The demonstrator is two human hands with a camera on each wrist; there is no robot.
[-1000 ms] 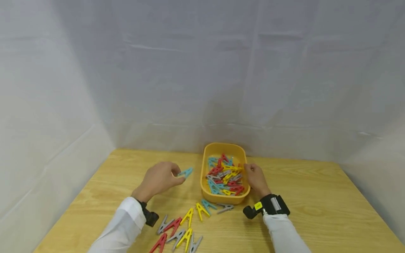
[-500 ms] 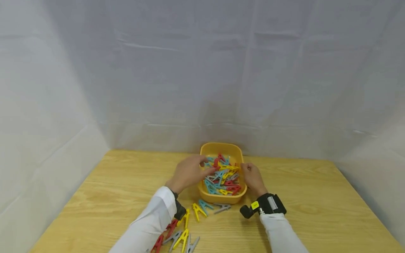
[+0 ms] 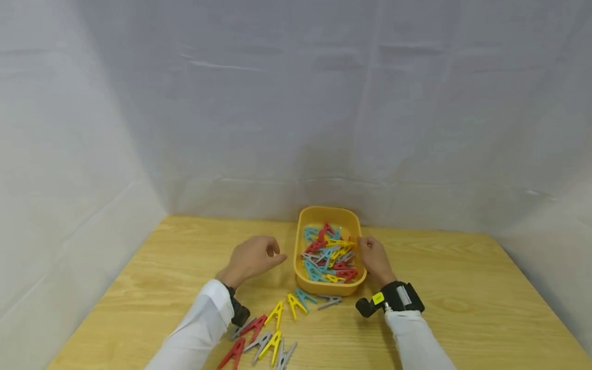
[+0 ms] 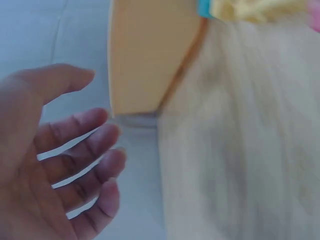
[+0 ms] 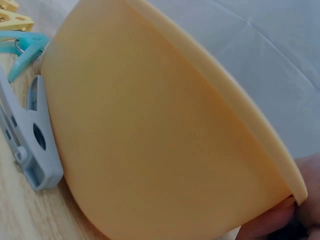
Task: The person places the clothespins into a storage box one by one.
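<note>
A yellow tub (image 3: 324, 289) stands on the wooden table, filled with several red, blue, yellow and grey clothes pegs (image 3: 329, 254). My left hand (image 3: 273, 255) hovers just left of the tub, fingers relaxed and spread, holding nothing. In the left wrist view the left hand (image 4: 100, 150) shows an empty palm beside the tub's wall (image 4: 150, 55). My right hand (image 3: 364, 245) grips the tub's right rim. The right wrist view shows the tub's wall (image 5: 150, 140) close up, with a fingertip (image 5: 267, 226) beneath the rim.
Loose pegs (image 3: 273, 334) of several colours lie on the table in front of the tub, among them a grey peg (image 5: 30, 145) and a blue peg (image 5: 22, 45) against its wall. White cloth walls close in the back and both sides.
My left hand carried a blue peg over the tub, let it go there, and drew back left with nothing in it. The right hand stayed on the rim.
</note>
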